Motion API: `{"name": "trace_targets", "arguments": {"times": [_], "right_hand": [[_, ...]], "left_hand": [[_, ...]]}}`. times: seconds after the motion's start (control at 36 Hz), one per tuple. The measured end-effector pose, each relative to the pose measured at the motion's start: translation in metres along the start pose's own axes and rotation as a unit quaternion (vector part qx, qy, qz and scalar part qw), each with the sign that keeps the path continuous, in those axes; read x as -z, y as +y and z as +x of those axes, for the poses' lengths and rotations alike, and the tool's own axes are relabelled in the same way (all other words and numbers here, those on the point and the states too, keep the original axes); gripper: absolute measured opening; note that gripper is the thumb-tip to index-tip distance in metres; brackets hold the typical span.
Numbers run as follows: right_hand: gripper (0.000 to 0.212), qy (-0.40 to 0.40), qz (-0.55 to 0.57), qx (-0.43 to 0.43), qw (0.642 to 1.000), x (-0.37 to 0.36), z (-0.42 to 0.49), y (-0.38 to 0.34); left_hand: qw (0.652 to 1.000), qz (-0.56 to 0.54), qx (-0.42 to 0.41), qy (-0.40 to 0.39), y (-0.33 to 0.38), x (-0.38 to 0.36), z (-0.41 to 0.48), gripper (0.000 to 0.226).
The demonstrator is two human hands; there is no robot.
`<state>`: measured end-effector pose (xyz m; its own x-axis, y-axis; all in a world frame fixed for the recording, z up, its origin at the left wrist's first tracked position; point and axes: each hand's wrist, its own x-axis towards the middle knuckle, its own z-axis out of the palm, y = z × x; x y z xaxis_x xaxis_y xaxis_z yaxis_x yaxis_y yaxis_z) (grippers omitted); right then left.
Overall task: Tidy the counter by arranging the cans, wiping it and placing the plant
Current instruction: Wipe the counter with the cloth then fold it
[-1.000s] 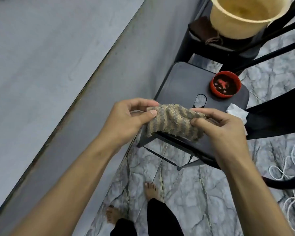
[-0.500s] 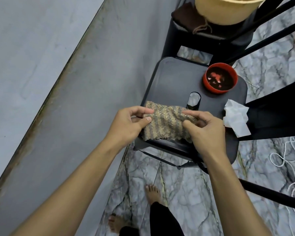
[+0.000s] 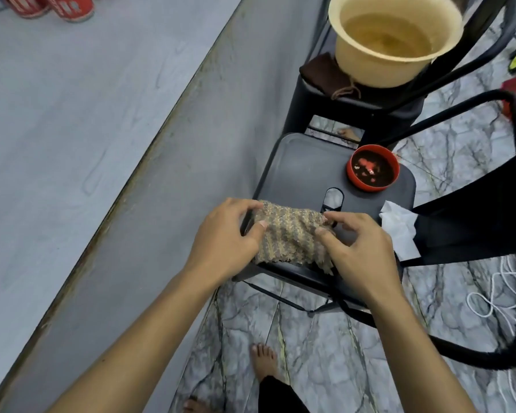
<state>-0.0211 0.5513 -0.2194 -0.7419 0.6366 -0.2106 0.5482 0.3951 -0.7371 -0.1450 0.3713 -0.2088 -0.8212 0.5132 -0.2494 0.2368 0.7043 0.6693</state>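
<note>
Head view: both our hands grip the knitted cloth (image 3: 292, 234) over the near edge of the black stool (image 3: 298, 171); left hand (image 3: 227, 234) pinches its left side, right hand (image 3: 361, 248) its right. Red plant pot (image 3: 372, 167) sits at the stool's far corner, a tissue (image 3: 399, 231) beside it. Cans (image 3: 42, 5) stand far up the grey counter (image 3: 72, 114). We judge: fold the cloth flat for even wiping.

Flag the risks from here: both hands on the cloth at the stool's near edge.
1. The right hand works beside the white tissue overhanging the black stool; a brush could knock it off.
2. The knitted cloth overhangs the near edge under the left hand; released, it may slip to the floor.
</note>
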Motion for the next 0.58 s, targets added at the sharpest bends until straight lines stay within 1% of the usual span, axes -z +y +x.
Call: {"name": "trace_targets", "arguments": {"times": [0.06,0.11,0.19,0.28,0.44,0.58], "right_hand": [[0.035,-0.013,-0.030,0.029,0.999,0.009,0.000,-0.010],[0.043,-0.038,-0.055,0.054,0.996,0.017,-0.001,-0.021],[0.052,-0.082,-0.079,0.077,0.990,0.027,-0.004,-0.040],[0.057,-0.121,-0.094,0.108,0.982,0.034,-0.006,-0.061],[0.063,-0.152,-0.119,0.178,0.965,0.043,-0.006,-0.100],[0.065,-0.158,-0.132,0.222,0.953,0.045,-0.003,-0.140]], "left_hand": [[0.999,0.033,-0.013,-0.008,0.009,0.008,-0.004,0.044],[0.999,0.039,-0.027,-0.015,0.018,0.016,-0.008,0.050],[0.998,0.045,-0.037,-0.016,0.028,0.026,-0.014,0.056],[0.998,0.057,-0.038,-0.011,0.040,0.039,-0.019,0.058],[0.997,0.054,-0.041,0.040,0.062,0.077,-0.039,0.058],[0.995,0.039,-0.018,0.088,0.071,0.116,-0.057,0.058]]}}
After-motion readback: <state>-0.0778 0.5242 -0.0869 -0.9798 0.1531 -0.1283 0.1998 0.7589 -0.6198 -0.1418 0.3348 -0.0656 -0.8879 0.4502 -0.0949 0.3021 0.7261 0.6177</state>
